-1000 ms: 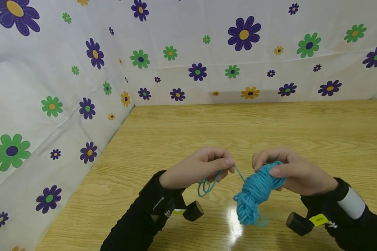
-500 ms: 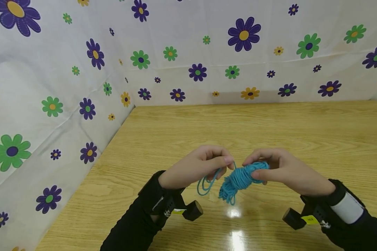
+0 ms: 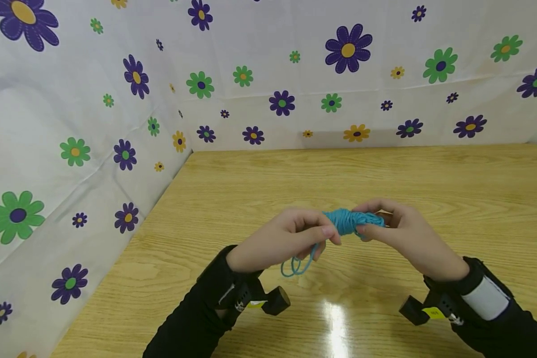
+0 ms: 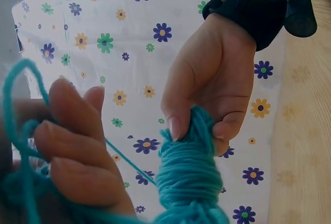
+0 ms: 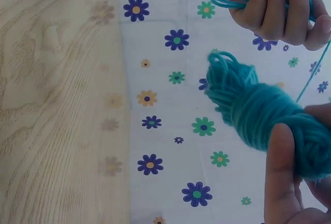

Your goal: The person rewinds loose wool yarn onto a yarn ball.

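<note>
the left hand [image 3: 281, 239] pinches loose teal loops [image 3: 297, 266] dangling above the wooden table [image 3: 429, 174], while the right hand [image 3: 400, 232] grips the yarn bundle [image 3: 351, 221], which looks light, soft and squashy, best held around its wound middle.

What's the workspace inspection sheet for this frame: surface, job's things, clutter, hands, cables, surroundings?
Surface: wooden table, glossy, with a glare patch near the front edge.
Job's things: teal yarn bundle held off the table between the hands; a thin strand runs from it to the left hand; yarn loops hang below that hand.
Clutter: nothing seen.
Hands: left hand pinches the strand, fingers curled round the loops; right hand grips one end of the bundle.
Cables: nothing seen.
Surroundings: white flower-print sheet at the back and left; black sleeves, wrist-mounted cameras with yellow labels.
</note>
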A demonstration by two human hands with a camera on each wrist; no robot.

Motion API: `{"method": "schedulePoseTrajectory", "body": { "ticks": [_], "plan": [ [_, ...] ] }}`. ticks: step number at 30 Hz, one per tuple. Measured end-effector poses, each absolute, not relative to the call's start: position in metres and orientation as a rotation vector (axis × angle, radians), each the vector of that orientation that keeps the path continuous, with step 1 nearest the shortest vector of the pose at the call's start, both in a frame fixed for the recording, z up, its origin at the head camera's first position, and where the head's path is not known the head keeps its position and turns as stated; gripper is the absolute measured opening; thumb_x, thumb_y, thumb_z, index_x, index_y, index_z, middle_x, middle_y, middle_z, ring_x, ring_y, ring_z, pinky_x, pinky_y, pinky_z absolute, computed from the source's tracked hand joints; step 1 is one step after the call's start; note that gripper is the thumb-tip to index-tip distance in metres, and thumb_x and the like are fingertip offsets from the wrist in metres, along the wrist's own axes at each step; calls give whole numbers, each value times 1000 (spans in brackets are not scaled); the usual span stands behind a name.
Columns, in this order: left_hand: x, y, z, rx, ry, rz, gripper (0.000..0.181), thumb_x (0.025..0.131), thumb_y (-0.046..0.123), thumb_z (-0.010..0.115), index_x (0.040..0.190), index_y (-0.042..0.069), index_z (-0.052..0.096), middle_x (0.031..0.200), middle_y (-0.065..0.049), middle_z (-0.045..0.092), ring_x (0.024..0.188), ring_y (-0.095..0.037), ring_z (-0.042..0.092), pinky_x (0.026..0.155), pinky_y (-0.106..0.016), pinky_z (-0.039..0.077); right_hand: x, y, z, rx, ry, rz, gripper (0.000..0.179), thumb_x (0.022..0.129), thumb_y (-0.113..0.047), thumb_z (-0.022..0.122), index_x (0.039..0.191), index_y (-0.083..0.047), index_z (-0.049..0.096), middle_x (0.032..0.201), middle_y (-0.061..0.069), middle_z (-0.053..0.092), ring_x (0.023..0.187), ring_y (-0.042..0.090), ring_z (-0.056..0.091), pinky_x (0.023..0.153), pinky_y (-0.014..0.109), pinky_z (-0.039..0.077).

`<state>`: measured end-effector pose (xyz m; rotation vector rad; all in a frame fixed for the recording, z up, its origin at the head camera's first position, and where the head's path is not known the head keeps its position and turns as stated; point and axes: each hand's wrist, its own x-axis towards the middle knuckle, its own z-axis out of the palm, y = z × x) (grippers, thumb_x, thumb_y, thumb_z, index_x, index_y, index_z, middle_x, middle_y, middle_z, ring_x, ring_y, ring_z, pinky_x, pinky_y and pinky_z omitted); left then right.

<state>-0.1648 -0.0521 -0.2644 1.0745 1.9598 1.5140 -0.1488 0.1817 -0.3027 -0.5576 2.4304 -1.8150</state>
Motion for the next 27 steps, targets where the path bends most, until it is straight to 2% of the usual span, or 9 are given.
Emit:
{"method": "schedulePoseTrajectory", "body": {
  "ticks": [6, 11, 18, 27],
  "plan": [
    [-163, -51, -264, 1083, 1959, 1476, 25, 100, 11, 42, 101, -3, 62, 65, -2, 51, 51, -14, 37, 49, -27, 33, -152, 183, -306, -547, 2470, -1975, 26, 93, -8, 55, 115, 5, 52, 106, 10, 53, 84, 16, 62, 77, 21, 50],
    [-161, -50, -266, 1113, 1968, 1449, 25, 100, 11, 42, 100, -3, 63, 66, -2, 51, 51, -14, 37, 50, -26, 33, -152, 184, -306, -521, 2309, -2216, 22, 93, -8, 55, 113, 1, 54, 106, 10, 50, 83, 15, 61, 77, 18, 49],
    [-158, -47, -268, 1150, 1998, 1385, 24, 99, 10, 44, 99, -1, 65, 65, -2, 53, 52, -13, 39, 50, -23, 34, -152, 184, -306, -563, 2045, -2469, 19, 94, -4, 52, 112, 0, 54, 106, 8, 51, 89, 13, 59, 79, 21, 50],
    [-157, -43, -270, 1140, 2000, 1321, 23, 99, 8, 43, 101, 0, 65, 65, 0, 55, 52, -10, 41, 51, -22, 34, -153, 189, -303, -641, 1483, -2692, 24, 97, 5, 39, 110, -1, 59, 102, 5, 56, 93, 15, 58, 82, 25, 50]
  ]
}}
